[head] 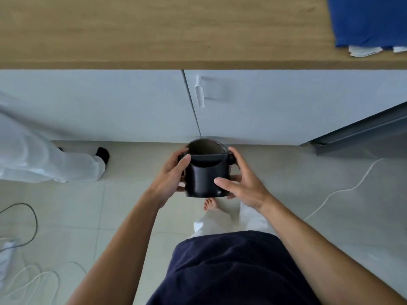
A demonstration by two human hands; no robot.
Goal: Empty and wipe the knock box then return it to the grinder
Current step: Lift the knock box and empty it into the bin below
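- Between both palms, above the tiled floor, sits the black knock box: left hand and right hand clamp its sides, fingers wrapped.
- Its mouth tilts away, toward the white cabinet doors.
- Best to keep it level, so no grounds spill.
- No grinder is visible.

Blue cloth on wooden counter; white cabinets below; cables on floor.

Black knock box held between left hand and right hand, above tiled floor. Open mouth tilted toward white cabinet. Wooden counter above.
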